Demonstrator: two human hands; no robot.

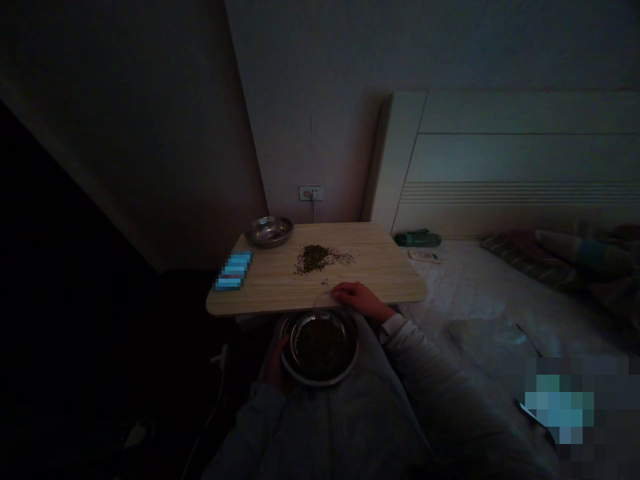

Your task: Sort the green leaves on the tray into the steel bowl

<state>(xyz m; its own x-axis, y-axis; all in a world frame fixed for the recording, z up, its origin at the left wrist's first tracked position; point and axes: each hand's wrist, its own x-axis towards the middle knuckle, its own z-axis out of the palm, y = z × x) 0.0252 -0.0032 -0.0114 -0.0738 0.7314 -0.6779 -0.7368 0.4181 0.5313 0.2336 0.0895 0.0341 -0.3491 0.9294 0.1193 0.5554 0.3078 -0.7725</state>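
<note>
A small heap of dark green grains (315,257) lies on a light wooden table top (280,287). Just below the table's near edge, on my lap, sits a round metal bowl (320,348) with dark contents. My left hand (277,365) grips the bowl's left rim from the side. My right hand (356,297) rests on the table's near edge above the bowl, palm down with fingers curled; nothing shows in it. The room is very dim.
A second, shallow metal bowl (271,231) stands at the table's far left corner. A blurred blue object (233,271) lies at the left edge. A bed (500,313) with a white headboard, a green bottle (417,238) and a crumpled blanket (575,257) fills the right.
</note>
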